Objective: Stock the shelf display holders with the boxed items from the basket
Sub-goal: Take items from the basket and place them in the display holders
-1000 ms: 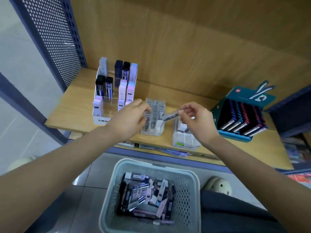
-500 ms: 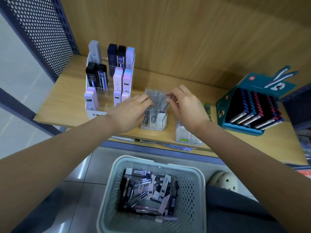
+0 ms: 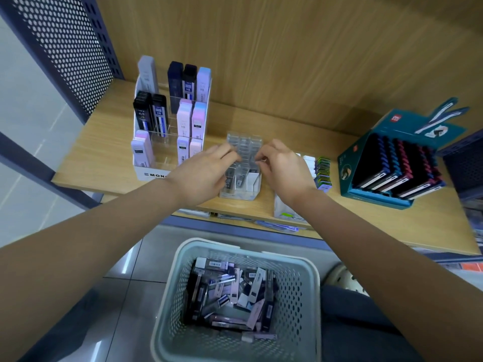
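Both hands close together at clear holder (image 3: 244, 145) mid-shelf (image 3: 104, 152). Left hand (image 3: 206, 173) grips holder's left side, fingers curled. Right hand (image 3: 282, 168) has fingertips pinched over middle slots; whether box sits between them, cannot tell. Boxed items (image 3: 230, 296) heaped loose in basket (image 3: 300, 278) on floor below. Risks, as judged: holder looks light and sits near shelf front, so hard push may tip or slide it; skewed box may jam in narrow slot

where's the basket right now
In the head view the basket sits bottom centre on the floor, just in front of the shelf and below the clear holder.
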### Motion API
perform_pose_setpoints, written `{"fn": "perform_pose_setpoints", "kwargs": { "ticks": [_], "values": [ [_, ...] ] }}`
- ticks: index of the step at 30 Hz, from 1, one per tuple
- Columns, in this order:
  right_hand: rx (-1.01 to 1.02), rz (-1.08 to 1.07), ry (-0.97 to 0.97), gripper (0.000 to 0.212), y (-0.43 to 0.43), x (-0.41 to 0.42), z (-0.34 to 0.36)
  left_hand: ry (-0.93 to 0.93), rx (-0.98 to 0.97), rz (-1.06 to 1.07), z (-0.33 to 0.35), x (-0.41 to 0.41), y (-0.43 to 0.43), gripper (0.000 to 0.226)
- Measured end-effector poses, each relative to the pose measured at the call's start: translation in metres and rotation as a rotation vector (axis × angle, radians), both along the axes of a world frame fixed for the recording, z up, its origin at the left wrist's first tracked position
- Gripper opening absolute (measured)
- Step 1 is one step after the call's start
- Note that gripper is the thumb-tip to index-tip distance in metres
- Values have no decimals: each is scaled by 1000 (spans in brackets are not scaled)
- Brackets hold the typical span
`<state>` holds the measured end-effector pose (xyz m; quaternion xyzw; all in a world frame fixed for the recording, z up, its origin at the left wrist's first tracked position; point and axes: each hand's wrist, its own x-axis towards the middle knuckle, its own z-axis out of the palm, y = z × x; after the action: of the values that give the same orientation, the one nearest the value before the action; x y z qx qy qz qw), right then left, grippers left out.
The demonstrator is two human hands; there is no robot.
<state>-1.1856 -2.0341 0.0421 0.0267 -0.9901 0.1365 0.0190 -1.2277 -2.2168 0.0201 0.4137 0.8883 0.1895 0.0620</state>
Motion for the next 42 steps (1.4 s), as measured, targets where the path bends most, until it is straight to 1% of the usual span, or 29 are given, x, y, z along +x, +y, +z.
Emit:
{"fn": "perform_pose_setpoints", "kwargs": {
  "ticks": [4,6,9,10,14,16,19,21,22,24,26,28,30,33,34,35,38,39,40,42],
  "values": [
    [28,-2,13,19,-1,3,-2,-2,-41,-3,5,2,1,50],
    [76,12,30,23,-1,7,-2,-2,-69,-6,8,1,2,50],
    [150,43,-13,31,1,18,-2,34,-141,7,12,6,4,52],
    [154,64,0,32,0,24,-2,54,-152,31,13,9,4,53],
    [133,145,198,36,-1,61,-10,174,-44,152,15,42,-3,48],
    [117,206,207,34,-2,84,-17,226,-13,144,8,66,-11,42],
    [89,295,124,31,-2,120,-42,199,-24,90,-12,103,-24,42],
    [36,299,10,29,-4,142,-62,125,-51,58,-32,128,-29,42],
    [23,272,-64,28,-6,152,-72,81,-70,56,-44,139,-31,41],
    [-10,169,-286,28,-10,171,-96,-21,-119,61,-65,156,-30,37],
    [-63,3,-491,37,-11,187,-126,-136,-192,76,-82,166,-24,36],
    [-108,-189,-614,48,-12,196,-152,-283,-239,113,-103,168,-17,42],
    [-160,-350,-697,59,-15,203,-174,-405,-262,160,-123,167,-10,47],
    [-304,-569,-755,69,-19,211,-195,-483,-299,201,-150,163,-2,51],
    [-324,-600,-766,71,-20,212,-199,-498,-317,212,-158,162,-1,53],
    [-295,-597,-772,73,-19,211,-203,-503,-330,225,-164,161,-1,54],
    [-65,-503,-773,75,-18,206,-207,-495,-344,257,-179,162,-2,59],
    [-28,-486,-749,76,-18,203,-207,-485,-344,265,-183,164,-3,61],
    [-40,-493,-723,76,-18,201,-209,-478,-342,281,-187,166,-4,61],
    [-161,-547,-680,72,-18,197,-215,-471,-307,345,-193,168,-6,59]
  ]
}}
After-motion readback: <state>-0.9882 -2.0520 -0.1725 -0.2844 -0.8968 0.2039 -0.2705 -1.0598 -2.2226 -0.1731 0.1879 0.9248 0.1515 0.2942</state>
